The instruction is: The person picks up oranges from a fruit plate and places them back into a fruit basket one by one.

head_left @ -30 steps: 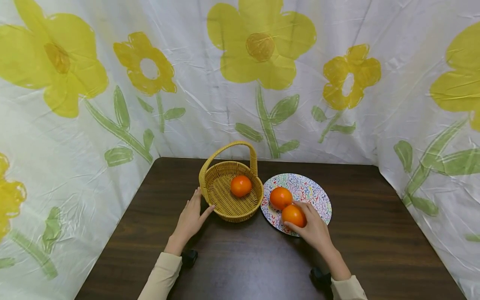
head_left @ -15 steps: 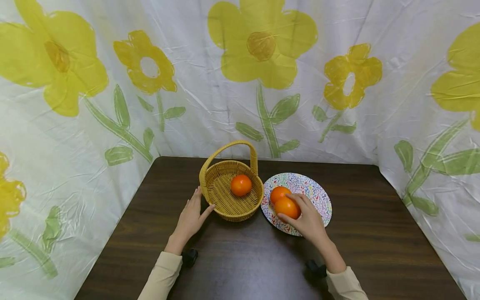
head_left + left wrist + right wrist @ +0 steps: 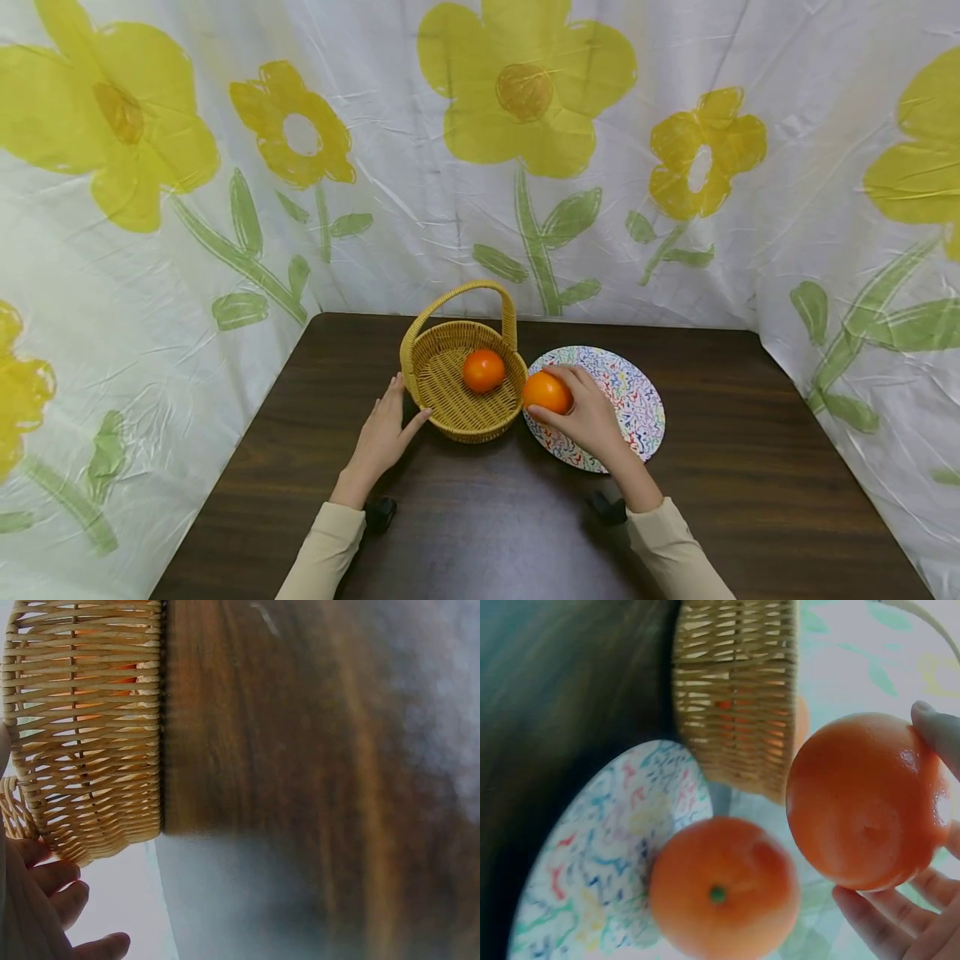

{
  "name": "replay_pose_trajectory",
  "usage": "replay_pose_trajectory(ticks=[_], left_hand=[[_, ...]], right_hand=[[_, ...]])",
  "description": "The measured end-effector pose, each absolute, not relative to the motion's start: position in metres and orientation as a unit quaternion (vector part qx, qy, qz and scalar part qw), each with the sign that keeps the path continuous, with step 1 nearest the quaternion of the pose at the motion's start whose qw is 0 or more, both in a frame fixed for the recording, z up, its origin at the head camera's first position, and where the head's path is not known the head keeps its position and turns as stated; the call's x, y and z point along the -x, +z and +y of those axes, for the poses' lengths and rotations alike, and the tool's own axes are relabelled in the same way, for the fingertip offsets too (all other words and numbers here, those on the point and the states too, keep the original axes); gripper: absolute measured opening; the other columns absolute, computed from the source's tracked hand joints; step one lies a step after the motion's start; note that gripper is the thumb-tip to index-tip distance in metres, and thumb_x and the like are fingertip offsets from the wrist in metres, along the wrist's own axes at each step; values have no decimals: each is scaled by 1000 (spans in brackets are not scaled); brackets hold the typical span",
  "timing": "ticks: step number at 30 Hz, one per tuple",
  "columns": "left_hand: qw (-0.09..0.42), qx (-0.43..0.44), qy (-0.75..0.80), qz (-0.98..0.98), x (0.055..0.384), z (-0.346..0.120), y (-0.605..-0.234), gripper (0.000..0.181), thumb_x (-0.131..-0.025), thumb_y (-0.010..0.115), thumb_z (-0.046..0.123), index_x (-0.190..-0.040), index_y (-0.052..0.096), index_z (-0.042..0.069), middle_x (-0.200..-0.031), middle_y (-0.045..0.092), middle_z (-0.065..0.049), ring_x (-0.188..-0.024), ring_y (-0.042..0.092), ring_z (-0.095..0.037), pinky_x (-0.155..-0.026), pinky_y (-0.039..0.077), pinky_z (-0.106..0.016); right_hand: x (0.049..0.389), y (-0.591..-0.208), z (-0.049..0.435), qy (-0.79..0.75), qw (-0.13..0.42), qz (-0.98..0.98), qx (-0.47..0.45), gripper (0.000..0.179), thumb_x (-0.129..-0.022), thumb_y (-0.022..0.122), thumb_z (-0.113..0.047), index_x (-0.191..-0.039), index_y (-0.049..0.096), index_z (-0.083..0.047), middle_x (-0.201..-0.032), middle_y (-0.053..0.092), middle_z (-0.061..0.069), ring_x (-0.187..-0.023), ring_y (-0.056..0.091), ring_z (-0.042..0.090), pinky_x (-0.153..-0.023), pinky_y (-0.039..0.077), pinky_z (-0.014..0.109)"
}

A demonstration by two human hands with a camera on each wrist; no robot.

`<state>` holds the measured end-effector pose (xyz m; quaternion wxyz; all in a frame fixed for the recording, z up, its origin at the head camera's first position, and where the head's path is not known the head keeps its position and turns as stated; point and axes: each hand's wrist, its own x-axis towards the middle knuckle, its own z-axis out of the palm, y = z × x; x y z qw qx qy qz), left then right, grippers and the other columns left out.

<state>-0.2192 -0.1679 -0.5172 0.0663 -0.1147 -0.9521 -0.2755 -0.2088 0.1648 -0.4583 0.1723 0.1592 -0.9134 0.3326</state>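
My right hand (image 3: 588, 417) grips an orange (image 3: 547, 392) between thumb and fingers, near the basket's right rim. In the right wrist view the held orange (image 3: 866, 801) is raised above the patterned plate (image 3: 592, 862), where a second orange (image 3: 724, 889) rests; the head view hides that one behind hand and fruit. A yellow wicker basket (image 3: 442, 408) with an arched handle has one orange (image 3: 483, 371) inside. Against the basket's left side rests my left hand (image 3: 382, 437), thumb and fingers spread. The left wrist view shows its fingers (image 3: 56, 881) beside the woven wall (image 3: 90, 727).
The plate (image 3: 637, 408) with colourful markings stands right of the basket on a dark wooden table (image 3: 480, 525). A white curtain (image 3: 420, 225) with yellow flowers hangs behind and along the sides. Dark wrist cameras (image 3: 380, 515) sit under both wrists.
The right hand has lifted an orange from the plate and carried it leftward and up toward the basket. The left hand and basket have stayed in place.
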Motion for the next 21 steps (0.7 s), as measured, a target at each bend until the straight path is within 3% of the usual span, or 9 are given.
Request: replay_pose_trajectory(ticks=[21], left_hand=[[67, 116, -271, -953, 219, -169, -516, 85, -92, 41, 58, -150, 7, 6, -154, 14, -15, -141, 15, -30, -110, 20, -54]], right_hand=[[235, -448, 132, 332, 149, -911, -192, 59, -73, 73, -51, -125, 57, -29, -121, 54, -4, -100, 58, 19, -70, 52, 38]])
